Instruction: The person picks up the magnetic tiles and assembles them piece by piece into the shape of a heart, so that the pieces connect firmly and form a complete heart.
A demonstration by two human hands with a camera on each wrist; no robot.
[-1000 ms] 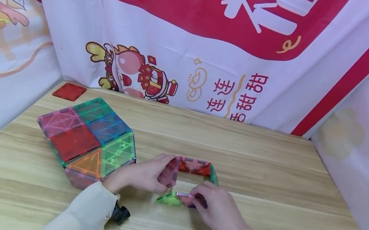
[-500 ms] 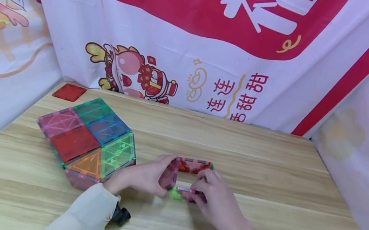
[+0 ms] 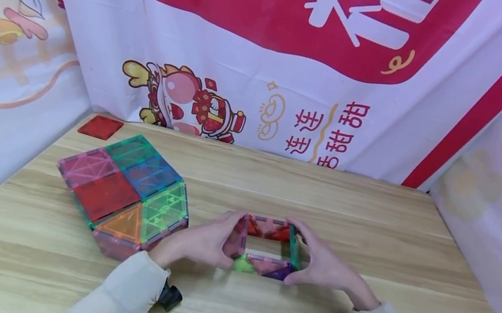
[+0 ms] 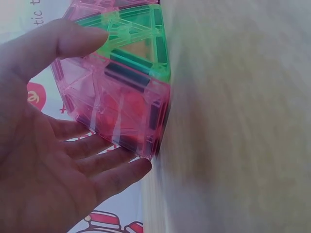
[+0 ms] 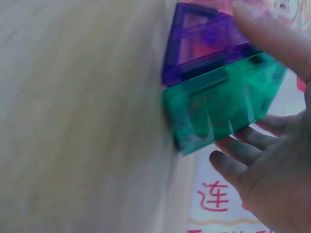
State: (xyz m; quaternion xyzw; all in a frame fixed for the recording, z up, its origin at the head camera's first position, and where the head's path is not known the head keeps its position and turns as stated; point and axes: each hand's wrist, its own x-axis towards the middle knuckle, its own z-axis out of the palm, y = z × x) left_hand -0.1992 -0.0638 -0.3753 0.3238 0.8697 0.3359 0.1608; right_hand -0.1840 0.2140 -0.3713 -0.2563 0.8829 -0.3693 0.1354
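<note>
Both hands cup the tile frame (image 3: 264, 246) on the tabletop (image 3: 366, 235). The left hand (image 3: 198, 241) and right hand (image 3: 327, 267) press its sides with straight fingers. Their palms hide the outer walls.

Glossy translucent plastic tile frame (image 3: 266, 246); matt wood-grain table (image 3: 366, 235); smooth printed cloth backdrop (image 3: 264, 71).

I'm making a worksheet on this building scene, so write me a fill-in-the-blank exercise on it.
1. The left hand and the right hand press flat on opposite sides of a small open ring of ____ tiles.
2. The wall that the right hand touches is a ____ tile.
3. The larger tile block lies to the person's ____ on the wooden table.
4. A lone ____ square tile lies near the backdrop.

Missing words: magnetic; green; left; red
</note>
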